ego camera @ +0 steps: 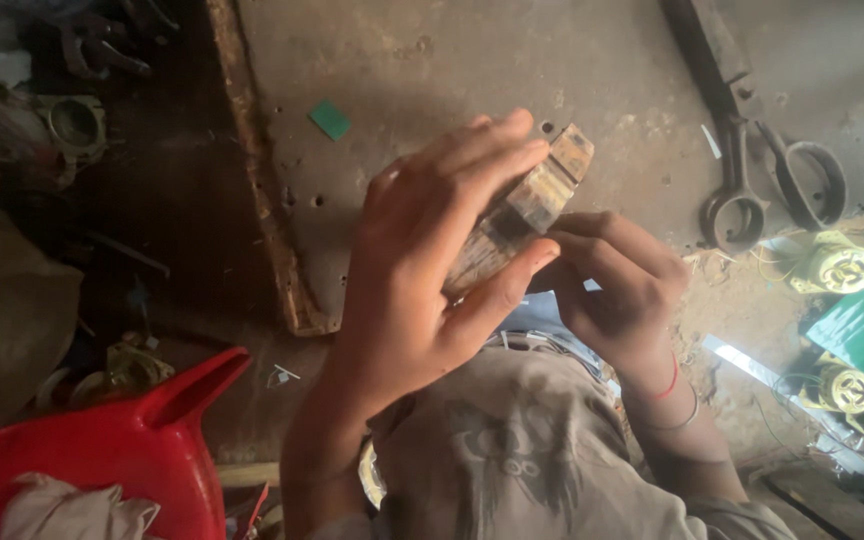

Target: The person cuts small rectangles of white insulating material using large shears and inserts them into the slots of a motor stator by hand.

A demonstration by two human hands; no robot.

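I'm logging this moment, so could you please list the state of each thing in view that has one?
Left hand: wrapped over the block, gripping.
Right hand: holding the block from below.
Wooden block: held in both hands, tilted.
Shears: lying flat, untouched.
Red plastic container: cloth inside.

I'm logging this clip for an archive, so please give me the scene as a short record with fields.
held thing: worn brown rectangular wooden block, tilted, raised above the surface
left hand: wrapped over the block, fingers spread along its top
right hand: grips the block's lower end from beneath
surface: stained grey metal sheet with small holes
nearby: large dark iron shears, right of the hands; small green square scrap; red plastic container, lower left; yellow-wound motor coils, far right
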